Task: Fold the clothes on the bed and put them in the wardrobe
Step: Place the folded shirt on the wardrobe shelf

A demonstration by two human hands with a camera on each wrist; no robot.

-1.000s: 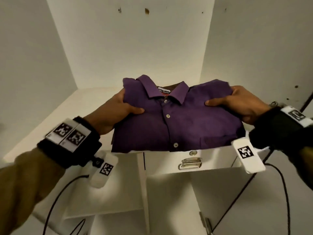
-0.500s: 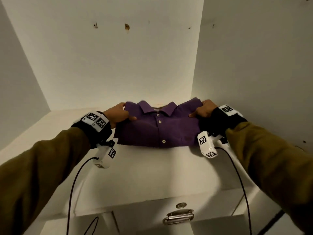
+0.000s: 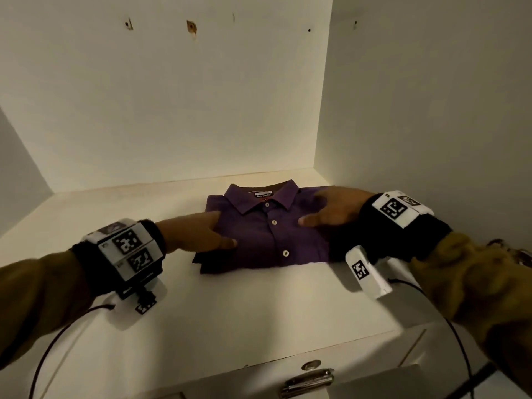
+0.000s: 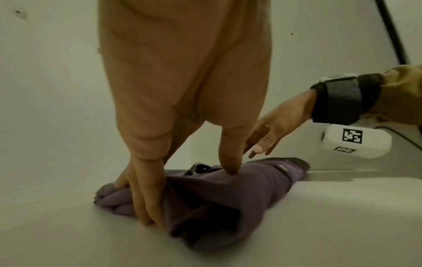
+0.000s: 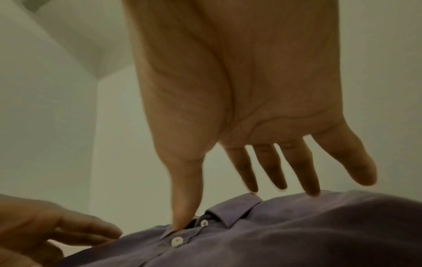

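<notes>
A folded purple button-up shirt lies collar-up on the white wardrobe shelf, near the back right corner. My left hand is at its left edge. In the left wrist view, the straight fingers lie against the side of the shirt and the thumb rests on top. My right hand is spread flat over the shirt's right chest. In the right wrist view, its fingertips and thumb touch the cloth near the collar.
The white back wall stands just behind the shirt and the right side wall close beside it. Bare shelf stretches to the left and front. A drawer front with a metal handle sits below the shelf edge.
The shirt went from being carried in both gripping hands to lying deep on the shelf. Both hands have loosened, and now lie flat against it.
</notes>
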